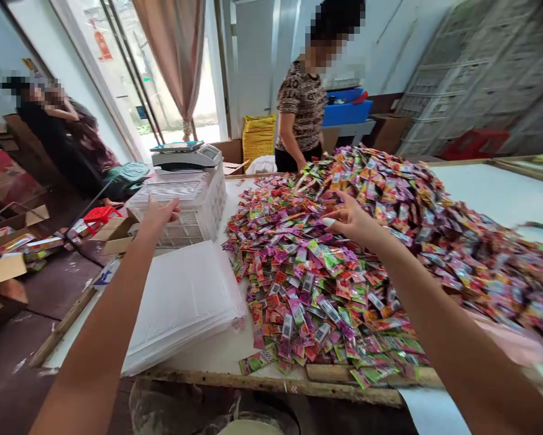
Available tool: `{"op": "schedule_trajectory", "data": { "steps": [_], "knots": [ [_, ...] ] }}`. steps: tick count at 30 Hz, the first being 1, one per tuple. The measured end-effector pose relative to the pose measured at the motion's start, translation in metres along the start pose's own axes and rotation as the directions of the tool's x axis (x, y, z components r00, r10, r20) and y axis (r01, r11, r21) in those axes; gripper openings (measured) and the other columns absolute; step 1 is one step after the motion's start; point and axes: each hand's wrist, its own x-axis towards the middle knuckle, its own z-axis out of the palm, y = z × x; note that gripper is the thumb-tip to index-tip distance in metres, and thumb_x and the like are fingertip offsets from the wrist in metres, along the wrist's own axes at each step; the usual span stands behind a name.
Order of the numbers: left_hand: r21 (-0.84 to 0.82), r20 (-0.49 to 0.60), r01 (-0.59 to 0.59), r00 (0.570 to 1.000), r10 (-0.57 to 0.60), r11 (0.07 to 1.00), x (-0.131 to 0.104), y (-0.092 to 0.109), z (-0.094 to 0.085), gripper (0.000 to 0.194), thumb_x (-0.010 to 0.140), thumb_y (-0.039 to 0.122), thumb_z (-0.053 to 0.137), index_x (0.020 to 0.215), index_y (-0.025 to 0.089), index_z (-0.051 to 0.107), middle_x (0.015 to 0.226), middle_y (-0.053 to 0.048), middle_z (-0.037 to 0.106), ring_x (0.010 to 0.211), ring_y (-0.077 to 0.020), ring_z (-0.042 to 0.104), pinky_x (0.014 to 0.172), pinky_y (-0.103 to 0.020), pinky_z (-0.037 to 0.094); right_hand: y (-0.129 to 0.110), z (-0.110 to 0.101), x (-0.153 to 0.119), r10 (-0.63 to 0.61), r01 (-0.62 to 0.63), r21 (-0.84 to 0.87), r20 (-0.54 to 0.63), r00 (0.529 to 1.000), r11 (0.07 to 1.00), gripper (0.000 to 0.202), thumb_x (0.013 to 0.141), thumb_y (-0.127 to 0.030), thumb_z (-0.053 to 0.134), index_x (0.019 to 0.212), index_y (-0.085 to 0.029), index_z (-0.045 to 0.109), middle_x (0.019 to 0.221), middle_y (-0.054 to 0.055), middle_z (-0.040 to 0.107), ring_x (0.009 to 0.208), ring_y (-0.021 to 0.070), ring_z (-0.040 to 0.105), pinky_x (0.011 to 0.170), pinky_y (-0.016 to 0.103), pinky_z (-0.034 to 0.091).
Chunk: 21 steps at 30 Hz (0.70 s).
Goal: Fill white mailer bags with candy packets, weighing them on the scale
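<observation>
My left hand hovers in front of a white plastic crate, fingers loosely bent and apart, nothing seen in it. Below it lies a stack of white padded envelopes on the table. My right hand is over a large heap of small colourful sachets, its thumb and fingers apart and nothing visible between them. One digit of that hand wears a white covering. Whether its fingertips touch the sachets I cannot tell. The sachets are purple, green, red and orange, some with barcodes showing.
A digital scale and thin white sheets sit on the crate. Across the table a co-worker reaches to the heap's far side. A wooden rim edges the table. Open cartons and a red stool stand left.
</observation>
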Motion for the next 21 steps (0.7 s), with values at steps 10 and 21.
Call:
{"op": "schedule_trajectory", "data": {
  "steps": [10,21],
  "knots": [
    [0.045,0.777,-0.341,0.603,0.182,0.939,-0.207,-0.150,0.133,0.105,0.082,0.054,0.069,0.161,0.016,0.011,0.143,-0.024,0.052,0.126,-0.0336,0.058,0.097,-0.049,0.053,0.060,-0.013,-0.067,0.347,-0.210,0.322,-0.459,0.818,0.923,0.083,0.089,-0.044,0.059,0.157,-0.011,0.025,0.098,0.011,0.067,0.087,0.0231,0.070,0.079,0.038,0.060],
    [0.315,0.791,-0.645,0.584,0.183,0.696,-0.284,-0.240,0.191,0.140,0.057,0.051,0.087,0.163,0.014,0.003,0.168,-0.027,0.001,0.157,-0.0432,-0.001,0.123,-0.060,0.016,0.137,0.071,-0.212,0.150,-0.503,-0.247,-0.767,0.624,0.828,0.081,0.088,-0.061,0.051,0.151,-0.012,0.035,0.143,0.026,0.047,0.137,0.0391,0.042,0.111,0.059,0.037]
  ]
}}
